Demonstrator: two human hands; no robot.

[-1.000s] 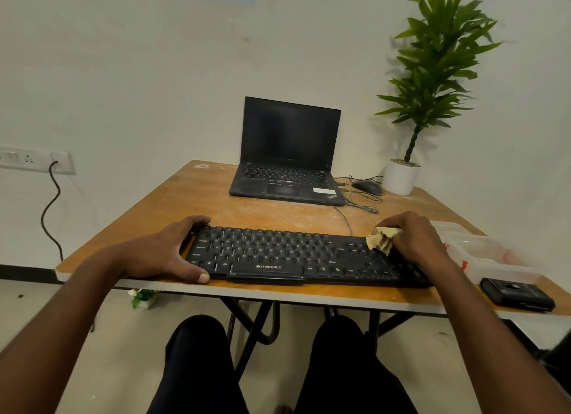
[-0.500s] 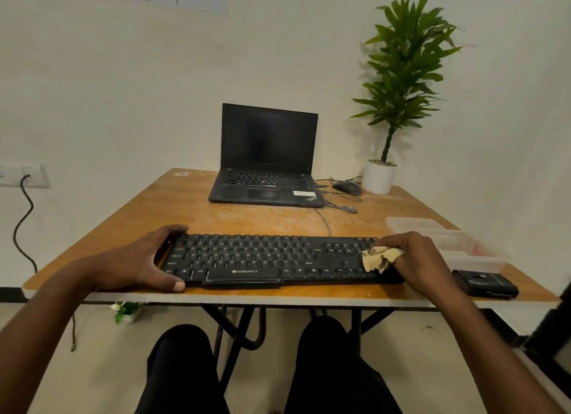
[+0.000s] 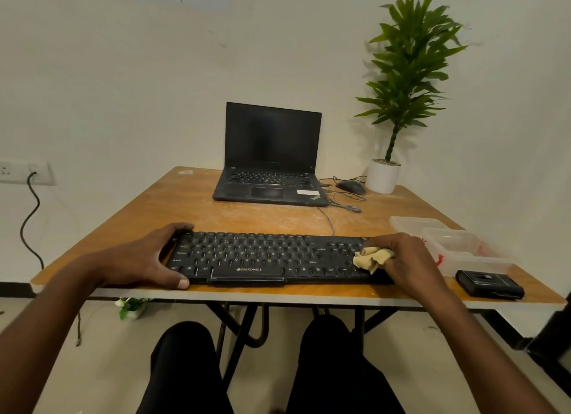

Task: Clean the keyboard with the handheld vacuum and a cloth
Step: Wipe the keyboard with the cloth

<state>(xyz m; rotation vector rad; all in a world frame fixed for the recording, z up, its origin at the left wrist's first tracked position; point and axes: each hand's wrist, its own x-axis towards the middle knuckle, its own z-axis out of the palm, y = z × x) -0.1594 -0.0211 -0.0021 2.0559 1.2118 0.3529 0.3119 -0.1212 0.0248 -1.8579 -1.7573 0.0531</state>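
Presently: black keyboard along table front edge; left hand grips its left end; right hand clutches crumpled cloth on right-end keys

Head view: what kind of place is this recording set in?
Probably a plain office or home workspace: a wooden folding table against a bare wall carries an open laptop, a wired mouse and a potted plant.

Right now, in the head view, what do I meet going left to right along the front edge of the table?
left hand → keyboard → cloth → right hand → small black box
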